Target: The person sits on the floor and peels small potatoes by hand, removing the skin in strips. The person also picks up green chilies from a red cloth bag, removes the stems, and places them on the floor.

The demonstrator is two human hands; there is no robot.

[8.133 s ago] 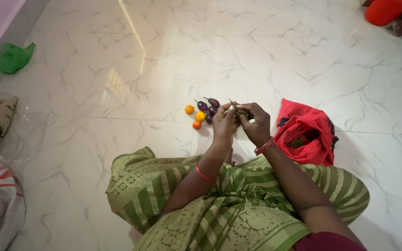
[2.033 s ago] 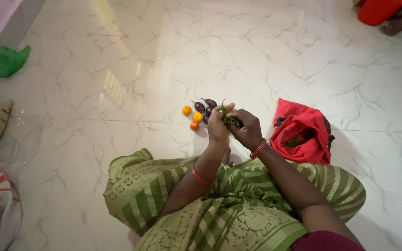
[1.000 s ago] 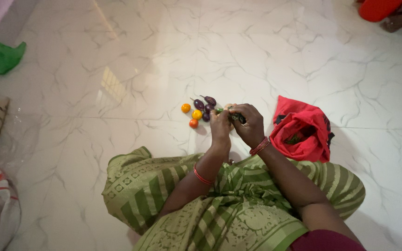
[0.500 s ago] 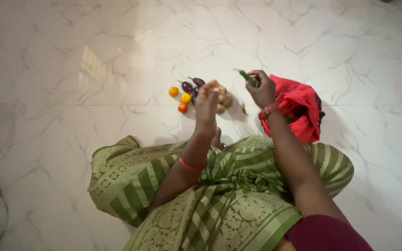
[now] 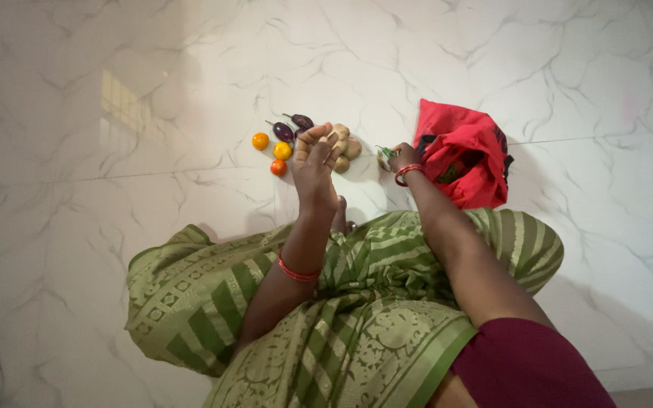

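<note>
I sit on the white marble floor in a green patterned sari. My left hand point(image 5: 313, 160) hovers empty with its fingers spread, just over some beige lumpy roots point(image 5: 346, 146). My right hand point(image 5: 403, 156) is low at the floor, curled around a few green chillies point(image 5: 383, 156), between the roots and a red cloth bag point(image 5: 466, 151). Left of my left hand lie small purple aubergines point(image 5: 291, 127) and three orange-red tomatoes point(image 5: 281, 151).
The red bag lies open on the floor at the right, with something green inside. My folded legs under the sari fill the lower middle of the view. Pale marble tiles stretch all around the small heap of vegetables.
My hands have parted. The right one carried the chillies out to the right and then down to the floor beside the bag. The left one opened over the roots. The view shifted downward.
</note>
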